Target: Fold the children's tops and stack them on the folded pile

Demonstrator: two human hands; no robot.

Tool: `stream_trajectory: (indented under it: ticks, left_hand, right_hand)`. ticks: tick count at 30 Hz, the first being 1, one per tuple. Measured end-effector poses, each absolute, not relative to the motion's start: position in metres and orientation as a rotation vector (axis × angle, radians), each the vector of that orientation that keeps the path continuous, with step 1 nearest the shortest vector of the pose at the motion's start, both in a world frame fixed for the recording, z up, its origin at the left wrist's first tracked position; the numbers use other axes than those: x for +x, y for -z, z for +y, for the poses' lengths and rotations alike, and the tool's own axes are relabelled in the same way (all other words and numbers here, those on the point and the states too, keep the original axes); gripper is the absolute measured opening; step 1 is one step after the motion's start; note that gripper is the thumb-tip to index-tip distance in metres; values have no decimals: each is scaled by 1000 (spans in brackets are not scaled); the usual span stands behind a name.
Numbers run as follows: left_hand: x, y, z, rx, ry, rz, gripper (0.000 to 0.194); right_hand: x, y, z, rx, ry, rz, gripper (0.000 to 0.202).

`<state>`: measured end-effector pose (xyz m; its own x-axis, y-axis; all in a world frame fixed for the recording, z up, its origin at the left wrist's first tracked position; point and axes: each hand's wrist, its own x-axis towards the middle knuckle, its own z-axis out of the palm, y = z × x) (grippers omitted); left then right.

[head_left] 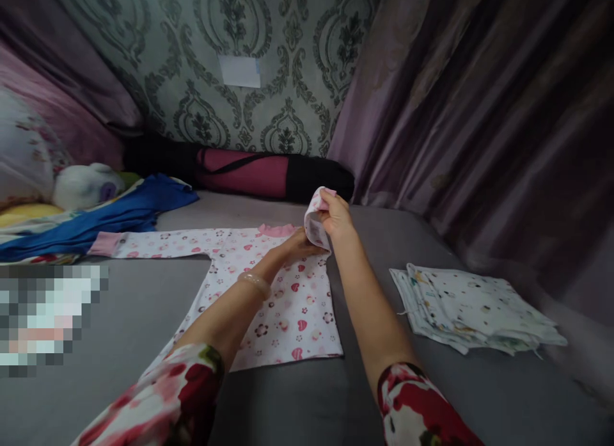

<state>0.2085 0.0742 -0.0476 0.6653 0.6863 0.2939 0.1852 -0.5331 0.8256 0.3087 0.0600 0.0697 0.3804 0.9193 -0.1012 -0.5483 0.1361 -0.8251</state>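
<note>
A white long-sleeved shirt (283, 305) with pink hearts and flowers lies spread on the grey sheet. Its left sleeve reaches out flat to a pink cuff, and a pink ruffled collar shows at the top. My right hand (336, 212) pinches the pink cuff of the other sleeve, which is lifted and curled over the shoulder. Beside it my left hand (300, 242) rests on the shirt near that shoulder, its fingers mostly hidden by the sleeve. A pale bracelet circles my left wrist.
Folded patterned white cloths (480, 305) are stacked at the right. Blue clothing (144, 203) and a white plush toy (86, 185) lie at the back left. A long black and maroon bag (244, 171) stretches along the patterned wall. Purple curtains hang at the right.
</note>
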Motion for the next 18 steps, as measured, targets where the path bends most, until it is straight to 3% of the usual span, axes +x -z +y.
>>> stream_trajectory:
  ticks: [6, 12, 18]
  left_hand:
    - [151, 43, 67, 1520, -1014, 1092, 48]
    - [102, 46, 52, 873, -1225, 1089, 33]
    - [90, 39, 56, 696, -1200, 1096, 60]
  right_hand:
    - [284, -62, 61, -1025, -1036, -684, 20]
    - [223, -36, 57, -1326, -834, -1033, 28]
    - [185, -5, 44, -1605, -734, -1273, 31]
